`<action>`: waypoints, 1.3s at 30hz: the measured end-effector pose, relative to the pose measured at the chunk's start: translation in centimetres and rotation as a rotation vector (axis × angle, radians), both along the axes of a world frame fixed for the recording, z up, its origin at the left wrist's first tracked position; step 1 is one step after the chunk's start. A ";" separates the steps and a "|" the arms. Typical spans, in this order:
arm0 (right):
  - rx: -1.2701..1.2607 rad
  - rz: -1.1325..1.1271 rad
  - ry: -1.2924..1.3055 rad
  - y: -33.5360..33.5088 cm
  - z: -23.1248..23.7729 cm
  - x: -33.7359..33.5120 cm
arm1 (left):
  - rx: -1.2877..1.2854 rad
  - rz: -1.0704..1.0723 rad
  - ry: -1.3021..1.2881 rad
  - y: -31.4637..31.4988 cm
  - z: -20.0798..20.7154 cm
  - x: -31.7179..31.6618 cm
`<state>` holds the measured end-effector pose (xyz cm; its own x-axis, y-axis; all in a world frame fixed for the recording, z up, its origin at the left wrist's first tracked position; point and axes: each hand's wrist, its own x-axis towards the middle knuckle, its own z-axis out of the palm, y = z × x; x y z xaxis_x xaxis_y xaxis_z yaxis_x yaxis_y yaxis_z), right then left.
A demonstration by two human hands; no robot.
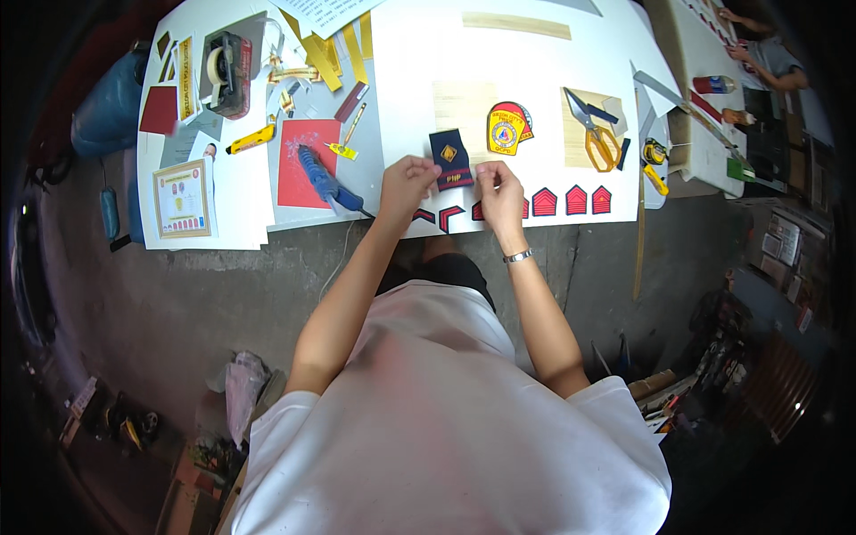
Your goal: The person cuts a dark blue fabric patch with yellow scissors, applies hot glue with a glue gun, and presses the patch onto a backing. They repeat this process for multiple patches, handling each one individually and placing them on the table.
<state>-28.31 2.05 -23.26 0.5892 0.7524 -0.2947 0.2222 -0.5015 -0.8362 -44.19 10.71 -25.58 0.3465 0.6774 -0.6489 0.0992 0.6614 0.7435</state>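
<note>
A dark navy shoulder slip-on (449,153) with a gold diamond emblem and a red-striped lower band is held over the white table. My left hand (410,185) pinches its left edge between thumb and fingers. Close by its right edge, my right hand (501,190) has its fingers curled together; whether they touch the slip-on or hold something small, I cannot make out. Beneath the hands runs a row of red and navy chevron patches (544,201), partly covered by my right hand. Yellow and red shield-shaped badges (506,132) lie overlapped just beyond.
Orange-handled scissors (602,147) lie at right, near a tape measure (655,152). A blue glue gun (321,178) rests on red card (294,143) at left, beside a yellow cutter (251,139), a tape dispenser (228,76) and a framed certificate (184,200). Another person sits far right.
</note>
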 end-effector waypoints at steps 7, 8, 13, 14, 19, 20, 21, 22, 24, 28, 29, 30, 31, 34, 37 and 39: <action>0.083 -0.016 -0.210 2.7 -8.7 2.0 | 0.004 -0.043 0.201 3.2 -6.7 4.8; 0.052 -0.008 -0.187 3.2 -9.3 2.2 | 0.009 -0.056 0.206 3.5 -7.0 5.1; 0.039 -0.063 -0.193 4.3 -10.5 2.3 | 0.091 -0.180 0.368 4.4 -6.8 6.5; 0.023 -0.074 -0.191 4.3 -10.5 2.4 | 0.149 -0.264 0.428 4.8 -6.6 6.5; 0.025 -0.034 -0.241 4.2 -10.2 2.5 | 1.093 -0.515 0.473 8.7 -6.5 7.1; 0.044 -0.030 -0.240 4.2 -10.1 2.5 | 1.158 -0.579 0.394 9.9 -6.6 7.4; 0.038 -0.031 -0.224 4.2 -10.0 2.6 | 1.222 -0.642 0.311 11.0 -6.9 7.7; 0.042 -0.032 -0.217 4.2 -10.0 2.6 | 1.219 -0.795 0.312 12.1 -7.2 8.0; 0.045 -0.007 -0.234 4.2 -10.0 2.7 | 1.185 -1.115 0.326 14.1 -8.0 8.7; 0.008 0.055 -0.400 4.0 -10.1 2.5 | 1.199 -1.173 0.263 15.2 -9.2 9.2; 0.014 0.066 -0.467 3.9 -10.2 2.2 | 1.202 -1.163 0.246 15.2 -9.3 9.2; -0.021 0.130 -0.531 3.7 -10.2 2.0 | 1.187 -1.171 0.263 15.1 -9.4 9.2; -0.036 0.203 -0.602 3.4 -10.3 1.6 | 1.225 -1.132 0.232 15.0 -9.4 9.0; -0.064 0.304 -0.710 2.8 -10.8 0.8 | 1.352 -1.115 0.210 14.8 -9.1 8.3; -0.065 0.314 -0.736 2.5 -11.3 0.6 | 1.529 -1.208 0.154 15.0 -8.7 7.2; -0.053 0.304 -0.735 2.5 -11.5 0.5 | 1.498 -1.331 0.198 15.0 -8.5 6.5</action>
<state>-27.83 4.50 -34.79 0.4174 0.9074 0.0496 0.8411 -0.3651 -0.3991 -37.65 25.67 -34.05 0.9989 0.0450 -0.0089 0.0442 -0.8920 0.4499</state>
